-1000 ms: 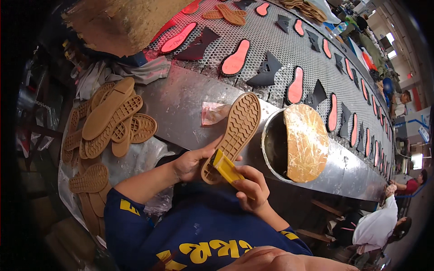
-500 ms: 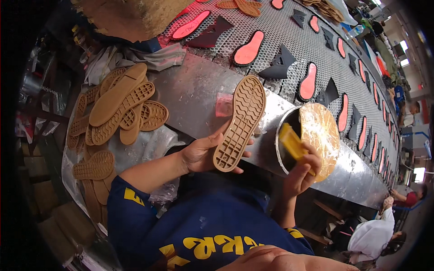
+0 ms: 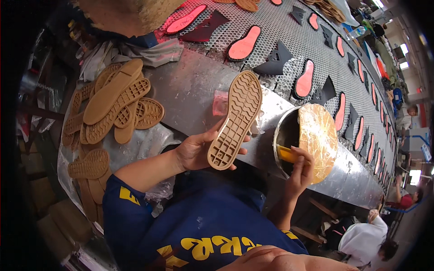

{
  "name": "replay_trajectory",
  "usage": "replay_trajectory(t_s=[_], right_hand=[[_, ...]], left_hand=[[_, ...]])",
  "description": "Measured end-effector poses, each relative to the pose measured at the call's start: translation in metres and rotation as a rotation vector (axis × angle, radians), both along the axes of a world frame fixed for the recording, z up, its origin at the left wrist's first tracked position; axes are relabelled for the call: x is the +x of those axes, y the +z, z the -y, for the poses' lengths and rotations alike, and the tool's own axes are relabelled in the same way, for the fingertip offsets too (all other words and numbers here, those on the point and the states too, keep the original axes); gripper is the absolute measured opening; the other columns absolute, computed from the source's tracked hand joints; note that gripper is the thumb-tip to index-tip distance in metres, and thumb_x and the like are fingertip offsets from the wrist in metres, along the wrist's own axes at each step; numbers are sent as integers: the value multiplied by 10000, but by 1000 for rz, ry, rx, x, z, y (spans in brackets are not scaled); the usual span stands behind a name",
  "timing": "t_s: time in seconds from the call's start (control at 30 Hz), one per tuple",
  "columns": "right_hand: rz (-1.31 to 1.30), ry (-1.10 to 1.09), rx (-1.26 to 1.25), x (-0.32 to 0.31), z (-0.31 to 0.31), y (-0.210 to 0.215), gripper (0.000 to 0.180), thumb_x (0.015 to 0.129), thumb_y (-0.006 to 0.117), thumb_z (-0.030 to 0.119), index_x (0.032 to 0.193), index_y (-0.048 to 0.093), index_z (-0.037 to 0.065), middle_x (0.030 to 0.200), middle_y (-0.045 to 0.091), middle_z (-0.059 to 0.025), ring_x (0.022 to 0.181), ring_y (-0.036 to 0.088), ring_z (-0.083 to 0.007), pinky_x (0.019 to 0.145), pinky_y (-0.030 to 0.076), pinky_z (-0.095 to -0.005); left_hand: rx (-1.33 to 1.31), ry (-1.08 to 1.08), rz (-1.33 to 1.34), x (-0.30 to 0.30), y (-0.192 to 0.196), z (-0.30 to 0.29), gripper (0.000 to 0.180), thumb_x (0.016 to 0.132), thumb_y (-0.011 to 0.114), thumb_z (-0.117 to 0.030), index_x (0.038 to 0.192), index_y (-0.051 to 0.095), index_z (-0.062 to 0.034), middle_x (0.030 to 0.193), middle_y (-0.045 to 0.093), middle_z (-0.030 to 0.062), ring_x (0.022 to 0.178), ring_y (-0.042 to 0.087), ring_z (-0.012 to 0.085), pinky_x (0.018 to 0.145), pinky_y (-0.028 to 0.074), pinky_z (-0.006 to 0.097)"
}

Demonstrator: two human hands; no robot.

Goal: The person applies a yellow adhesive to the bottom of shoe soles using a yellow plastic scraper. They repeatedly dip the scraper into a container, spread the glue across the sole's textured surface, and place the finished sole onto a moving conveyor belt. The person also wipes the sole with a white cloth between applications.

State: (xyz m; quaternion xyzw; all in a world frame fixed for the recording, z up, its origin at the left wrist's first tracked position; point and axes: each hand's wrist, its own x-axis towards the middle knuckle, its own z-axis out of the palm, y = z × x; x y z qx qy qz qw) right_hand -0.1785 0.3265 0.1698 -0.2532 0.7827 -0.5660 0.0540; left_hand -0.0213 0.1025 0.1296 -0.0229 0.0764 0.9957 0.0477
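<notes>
Tan sole (image 3: 236, 122): rubber, wavy ridged tread, grid-celled heel; tilted above metal bench edge.
Left hand (image 3: 195, 150): fingers curled round sole's heel, gripping.
Right hand (image 3: 299, 170): closed on yellow brush (image 3: 287, 154), its end inside metal pot (image 3: 286, 131).
Pot: round, glue-crusted amber rim.
Stack of soles (image 3: 113, 108): loose, left of bench.
Mesh conveyor (image 3: 289, 40): pink insoles, dark cut pieces.

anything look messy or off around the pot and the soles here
Mostly the metal pot: its rim and lid are caked in yellowish glue where the right hand dips a yellow brush. The tan soles on the left lie in a loose, criss-crossed heap. The sole in the left hand looks intact.
</notes>
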Motion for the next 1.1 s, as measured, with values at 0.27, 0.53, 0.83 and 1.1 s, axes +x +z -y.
replay_trajectory(t_s=[0.27,0.53,0.83,1.1], right_hand=[[219,-85,-511,18,20,12,228,1018,416,231,1052,525,33,1048,619,-176,939,599,-220,829,471,-337],[-38,303,-395,59,40,5,363,953,514,405,979,460,47,1041,556,-216,917,595,-255,823,511,-339],[-90,438,-350,67,44,9,349,957,508,402,936,455,58,1018,580,-208,880,583,-218,785,481,-295],[78,365,-389,71,42,6,328,967,496,384,967,428,62,1027,569,-202,918,571,-218,848,475,-322]], left_hand=[[26,7,19,-1,7,-1,758,902,598,-290,1501,134,-273,1408,384,145,1259,461,313,897,514,526],[-21,10,57,-1,15,-1,774,891,604,-272,1504,131,-272,1437,363,131,1309,412,272,935,482,537],[15,16,53,-1,18,-2,779,894,606,-264,1507,126,-249,1404,410,143,1256,476,306,1053,381,460],[29,11,60,-2,18,-3,850,852,640,-251,1512,105,-234,1426,384,196,1268,462,358,1075,356,481]])
